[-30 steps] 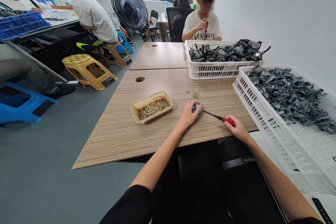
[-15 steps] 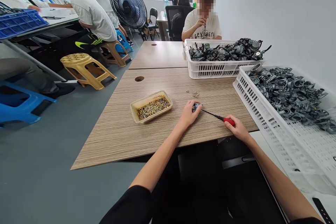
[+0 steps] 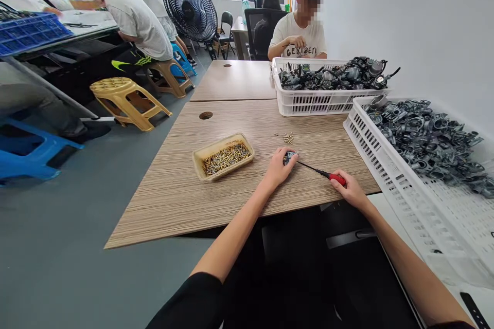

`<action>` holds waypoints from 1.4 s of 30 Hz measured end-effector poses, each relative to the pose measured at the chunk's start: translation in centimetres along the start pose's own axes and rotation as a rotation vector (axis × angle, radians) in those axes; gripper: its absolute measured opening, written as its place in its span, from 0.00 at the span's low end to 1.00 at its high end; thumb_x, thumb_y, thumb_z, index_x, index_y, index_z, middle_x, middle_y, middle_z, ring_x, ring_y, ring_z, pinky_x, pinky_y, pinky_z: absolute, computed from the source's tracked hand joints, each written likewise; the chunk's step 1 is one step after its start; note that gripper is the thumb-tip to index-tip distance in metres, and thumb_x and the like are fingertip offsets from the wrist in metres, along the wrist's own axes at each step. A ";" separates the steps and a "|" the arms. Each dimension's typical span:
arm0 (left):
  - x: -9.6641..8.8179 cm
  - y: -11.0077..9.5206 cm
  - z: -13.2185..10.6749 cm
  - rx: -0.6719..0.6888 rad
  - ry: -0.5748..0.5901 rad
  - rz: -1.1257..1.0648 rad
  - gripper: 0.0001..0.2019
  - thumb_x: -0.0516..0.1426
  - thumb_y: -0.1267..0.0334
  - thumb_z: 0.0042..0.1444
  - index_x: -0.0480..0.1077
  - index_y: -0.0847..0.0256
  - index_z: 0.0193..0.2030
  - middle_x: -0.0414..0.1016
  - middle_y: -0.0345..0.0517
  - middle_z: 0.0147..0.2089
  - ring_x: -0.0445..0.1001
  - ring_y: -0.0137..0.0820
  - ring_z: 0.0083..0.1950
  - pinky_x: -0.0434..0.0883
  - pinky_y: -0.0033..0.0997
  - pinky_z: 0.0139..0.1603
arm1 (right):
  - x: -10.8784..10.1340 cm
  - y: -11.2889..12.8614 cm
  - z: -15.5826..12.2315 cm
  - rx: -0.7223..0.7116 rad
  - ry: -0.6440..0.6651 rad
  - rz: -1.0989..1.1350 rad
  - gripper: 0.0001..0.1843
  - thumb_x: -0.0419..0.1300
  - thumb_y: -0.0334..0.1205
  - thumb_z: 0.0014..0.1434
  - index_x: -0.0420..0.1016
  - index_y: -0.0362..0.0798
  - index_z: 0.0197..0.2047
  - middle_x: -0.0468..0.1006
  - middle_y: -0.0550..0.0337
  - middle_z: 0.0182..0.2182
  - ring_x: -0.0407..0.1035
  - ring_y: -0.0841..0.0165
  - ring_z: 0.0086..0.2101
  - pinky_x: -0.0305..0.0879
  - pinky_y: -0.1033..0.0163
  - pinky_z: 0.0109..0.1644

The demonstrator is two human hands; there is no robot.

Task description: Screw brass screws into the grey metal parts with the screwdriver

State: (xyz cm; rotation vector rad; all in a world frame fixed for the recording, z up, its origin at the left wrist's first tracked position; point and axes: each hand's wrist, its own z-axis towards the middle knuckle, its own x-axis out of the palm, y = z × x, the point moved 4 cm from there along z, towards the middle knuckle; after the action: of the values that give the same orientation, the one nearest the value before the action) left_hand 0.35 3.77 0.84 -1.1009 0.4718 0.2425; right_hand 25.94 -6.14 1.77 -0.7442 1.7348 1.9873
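Note:
My left hand is closed around a small dark grey metal part and holds it against the wood-grain table. Much of the part is hidden by the fingers. In my right hand is a screwdriver with a red handle and a thin dark shaft. Its tip meets the right side of the metal part; the exact contact point is too small to make out. Just beyond my left hand lie several loose brass pieces. To the left, a cream tray holds many more small brass pieces.
A white basket of dark carburetor-like assemblies stands at the back. Another white crate on the right holds many grey metal castings. A person sits across the table. A yellow stool and a fan are to the left.
Both my hands, the part and the screwdriver look almost unmoved. The person opposite has lowered a hand from near the face to chest height.

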 end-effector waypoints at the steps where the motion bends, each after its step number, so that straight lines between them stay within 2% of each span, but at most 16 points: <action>1: 0.0 0.0 0.0 -0.001 0.002 -0.001 0.10 0.54 0.53 0.70 0.71 0.56 0.48 0.76 0.48 0.50 0.73 0.37 0.56 0.70 0.39 0.60 | 0.0 0.0 0.0 0.000 0.000 0.004 0.17 0.56 0.55 0.67 0.71 0.50 0.39 0.72 0.61 0.31 0.65 0.64 0.31 0.61 0.60 0.37; 42: 0.0 0.0 -0.1 -0.007 -0.007 -0.004 0.10 0.54 0.53 0.69 0.71 0.55 0.49 0.76 0.48 0.50 0.74 0.37 0.55 0.71 0.39 0.60 | 0.2 -0.5 -0.1 0.005 0.013 -0.008 0.16 0.56 0.56 0.68 0.71 0.51 0.40 0.72 0.62 0.30 0.65 0.64 0.31 0.61 0.60 0.37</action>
State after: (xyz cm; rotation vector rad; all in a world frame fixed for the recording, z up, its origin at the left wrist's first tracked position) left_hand 0.31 3.74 0.78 -1.1077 0.4626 0.2444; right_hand 26.11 -6.15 1.21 -0.7635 1.7408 1.9762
